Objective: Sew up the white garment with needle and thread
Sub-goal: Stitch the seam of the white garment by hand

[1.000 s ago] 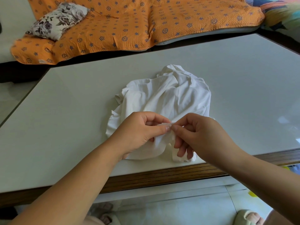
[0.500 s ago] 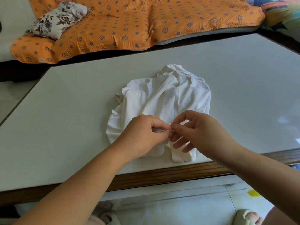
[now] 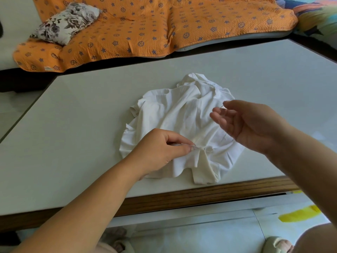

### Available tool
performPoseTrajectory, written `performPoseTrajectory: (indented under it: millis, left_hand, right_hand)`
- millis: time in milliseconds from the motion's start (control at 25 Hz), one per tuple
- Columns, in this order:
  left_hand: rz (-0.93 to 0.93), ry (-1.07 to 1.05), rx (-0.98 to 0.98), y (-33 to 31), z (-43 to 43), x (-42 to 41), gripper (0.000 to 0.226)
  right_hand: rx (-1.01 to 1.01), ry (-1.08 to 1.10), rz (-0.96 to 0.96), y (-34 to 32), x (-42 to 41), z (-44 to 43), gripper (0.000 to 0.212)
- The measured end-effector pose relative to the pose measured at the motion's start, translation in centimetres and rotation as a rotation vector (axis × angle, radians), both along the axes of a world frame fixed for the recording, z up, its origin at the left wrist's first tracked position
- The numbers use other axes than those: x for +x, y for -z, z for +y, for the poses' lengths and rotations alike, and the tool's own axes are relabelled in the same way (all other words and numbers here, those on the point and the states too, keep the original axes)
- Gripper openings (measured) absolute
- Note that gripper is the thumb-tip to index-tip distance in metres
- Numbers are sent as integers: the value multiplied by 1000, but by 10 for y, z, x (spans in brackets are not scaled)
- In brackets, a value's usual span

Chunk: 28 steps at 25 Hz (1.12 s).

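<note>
Now the right hand [image 3: 251,125] has lifted away, its grip pinching a thin needle [image 3: 221,107]; the left hand [image 3: 160,152] pinches the crumpled white cloth garment [image 3: 173,114], so a stitch is likely drawn through.

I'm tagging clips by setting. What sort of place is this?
Most likely a home living room: an orange patterned sofa cover with a floral cushion on it, and a white table standing in front.

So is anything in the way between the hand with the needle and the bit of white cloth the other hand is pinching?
Nothing visible. The right hand holds the needle raised above the white garment, and only open air lies between it and the fold the left hand pinches. The thread is too fine to see.
</note>
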<state>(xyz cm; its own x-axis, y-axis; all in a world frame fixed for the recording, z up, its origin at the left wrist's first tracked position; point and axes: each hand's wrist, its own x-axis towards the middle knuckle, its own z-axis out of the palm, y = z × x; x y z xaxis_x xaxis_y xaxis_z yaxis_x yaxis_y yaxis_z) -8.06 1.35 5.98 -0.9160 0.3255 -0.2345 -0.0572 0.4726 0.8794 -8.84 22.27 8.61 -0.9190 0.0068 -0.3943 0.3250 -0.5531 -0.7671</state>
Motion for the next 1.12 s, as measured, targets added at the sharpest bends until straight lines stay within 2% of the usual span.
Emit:
performPoseTrajectory:
  millis: [120,200,320,520,720,880,920,1040,1120]
  left_hand:
    - [-22,13,9,0,0,0,10]
    - [-35,17,7,0,0,0,10]
    - [-56,29,9,0,-2,0,10]
    - [-80,46,14,0,-5,-1,9]
    - [-118,56,28,-3,-8,-2,9]
    - [-134,56,40,-2,-9,-3,8]
    - [-133,58,40,-2,-8,-3,8]
    - [-119,58,44,-2,-8,-3,9]
    - [-106,67,44,-2,-8,-3,10]
  right_hand:
    - [-118,41,24,0,-5,9,11]
    - [-40,69,88,3,-9,14,10]
    - [284,147,183,8,-15,20,11]
    - [780,281,232,21,-26,30,9]
    - [1086,278,217,24,-28,35,5]
    - [1189,232,189,23,-25,35,7]
    - [1162,192,193,18,-21,31,7]
    - [899,-121,207,6,4,4,6]
    - [814,-367,190,6,25,-15,7]
